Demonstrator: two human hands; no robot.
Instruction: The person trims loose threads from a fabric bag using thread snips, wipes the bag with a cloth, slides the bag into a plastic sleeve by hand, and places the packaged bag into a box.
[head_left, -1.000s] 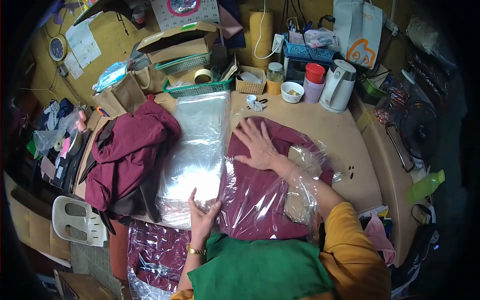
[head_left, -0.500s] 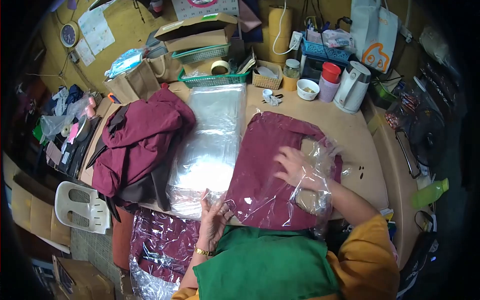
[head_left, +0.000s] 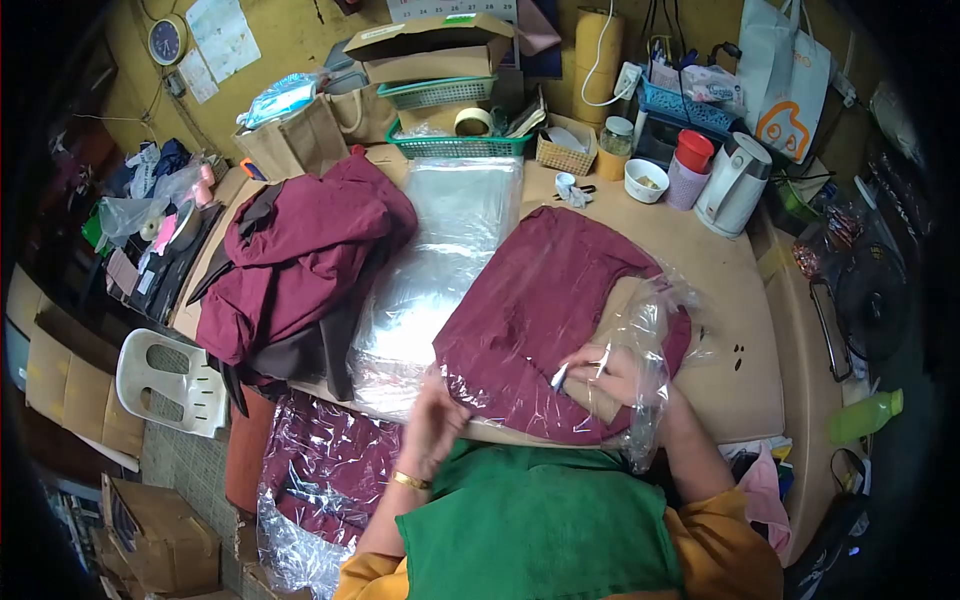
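Observation:
A folded maroon garment (head_left: 535, 300) lies on the table inside a clear plastic bag (head_left: 655, 300), its crinkled open end toward the right. My right hand (head_left: 615, 372) is at that end, under or among the film, with fingers pinched on a small white piece (head_left: 560, 376) too small to name. At the bag's lower left edge, my left hand (head_left: 432, 415) is slightly blurred, its fingers curled at the film. A stack of flat clear bags (head_left: 440, 250) lies just left of the garment.
A heap of maroon and dark garments (head_left: 310, 250) covers the table's left. Behind stand green baskets (head_left: 460, 146), a white bowl (head_left: 646, 182), a red cup (head_left: 694, 150) and a kettle (head_left: 735, 185). Below the table's edge lies another bagged maroon garment (head_left: 330, 470); a white stool (head_left: 170, 385) stands left.
The view has shifted. My right hand has moved down toward the near edge, its spread fingers now pinched on the white piece. The garment has turned slightly, its left corner farther left.

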